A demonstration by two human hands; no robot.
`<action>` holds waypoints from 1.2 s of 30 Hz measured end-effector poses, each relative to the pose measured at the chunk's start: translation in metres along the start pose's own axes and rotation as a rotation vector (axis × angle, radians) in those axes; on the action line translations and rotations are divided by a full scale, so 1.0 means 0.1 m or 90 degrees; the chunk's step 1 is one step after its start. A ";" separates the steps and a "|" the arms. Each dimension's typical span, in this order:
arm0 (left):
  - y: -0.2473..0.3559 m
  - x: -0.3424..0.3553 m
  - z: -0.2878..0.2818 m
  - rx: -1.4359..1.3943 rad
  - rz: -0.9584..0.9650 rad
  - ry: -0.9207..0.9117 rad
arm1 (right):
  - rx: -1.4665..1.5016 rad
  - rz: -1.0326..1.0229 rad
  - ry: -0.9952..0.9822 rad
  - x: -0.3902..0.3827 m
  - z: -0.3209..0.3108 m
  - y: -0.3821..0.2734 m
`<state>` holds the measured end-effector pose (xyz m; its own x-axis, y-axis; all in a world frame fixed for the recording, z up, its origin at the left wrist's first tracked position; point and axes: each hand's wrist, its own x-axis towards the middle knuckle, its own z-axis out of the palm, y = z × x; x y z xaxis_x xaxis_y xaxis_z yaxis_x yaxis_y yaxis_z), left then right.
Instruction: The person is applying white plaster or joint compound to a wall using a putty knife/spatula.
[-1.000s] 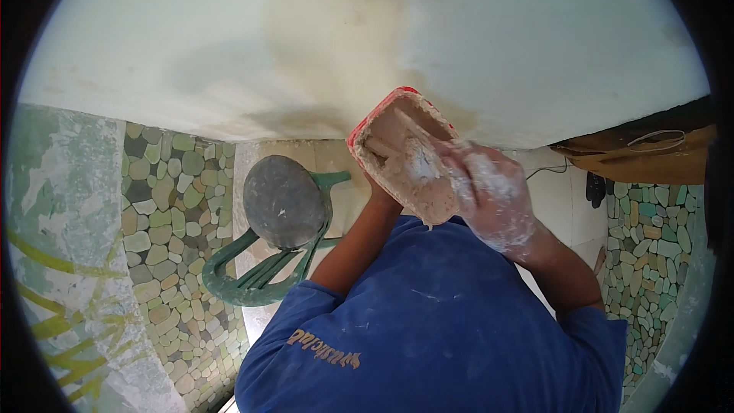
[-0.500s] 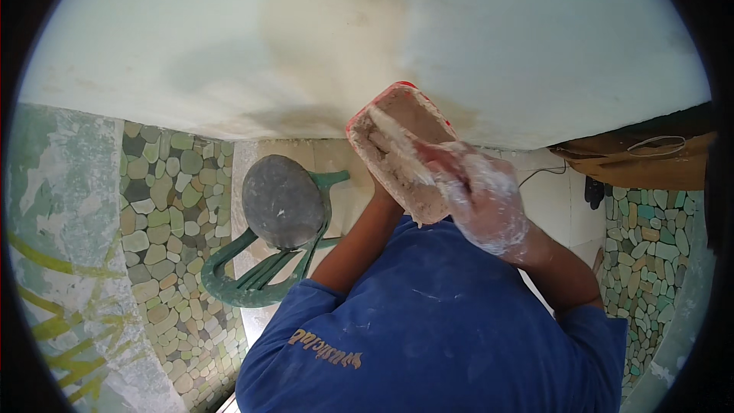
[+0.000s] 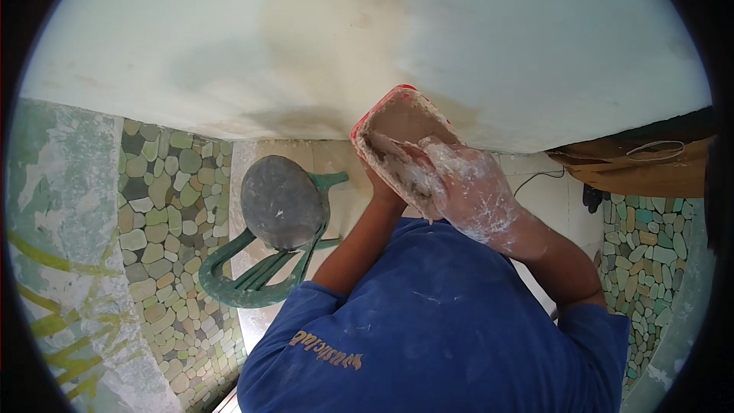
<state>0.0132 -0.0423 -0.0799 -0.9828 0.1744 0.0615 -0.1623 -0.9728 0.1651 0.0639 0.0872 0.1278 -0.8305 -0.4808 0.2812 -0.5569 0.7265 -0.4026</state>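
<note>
While the left hand [image 3: 381, 188] grips the red-rimmed tub [image 3: 413, 119] by its left side, the white-smeared right hand [image 3: 468, 183] reaches inside; I cannot tell whether its fingers close on anything. The tub sits between the pale wall [image 3: 497, 46] and the blue shirt [image 3: 451, 313], right of a green chair [image 3: 248, 291].

We held a red-rimmed tub [image 3: 404, 89] in our left hand [image 3: 380, 183], gripping it from the left side, while our white-smeared right hand [image 3: 472, 183] reached into the pale paste [image 3: 377, 145] inside. A pale wall [image 3: 535, 53] stood on the far side. At left, a green chair [image 3: 218, 287] bore a grey oval object [image 3: 281, 203]; 2 pebbled strips [image 3: 164, 222] lay left and right.
</note>
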 end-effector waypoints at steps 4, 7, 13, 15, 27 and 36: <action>0.05 -0.04 -0.05 0.010 0.018 0.015 | 0.002 0.021 0.008 0.06 -0.24 -0.05; 0.10 0.03 -0.30 0.787 0.089 -0.038 | -0.014 0.020 -0.002 0.08 -0.20 0.02; 0.11 0.01 0.02 0.168 -0.028 0.021 | 0.070 -0.008 -0.120 0.16 -0.17 -0.02; 0.15 0.00 0.00 0.184 -0.041 0.070 | 0.092 -0.026 -0.124 0.14 -0.21 0.01; 0.20 0.08 -0.07 0.068 -0.136 -0.060 | 0.041 0.035 0.033 0.06 -0.26 0.00; 0.26 -0.03 0.55 0.267 -0.120 0.013 | 0.038 -0.016 -0.052 0.12 -0.12 -0.05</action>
<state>0.0168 -0.0599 -0.0216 -0.9418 0.3351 -0.0259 -0.2921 -0.7781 0.5562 0.0567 0.0832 0.1438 -0.8127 -0.5388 0.2216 -0.5756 0.6839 -0.4483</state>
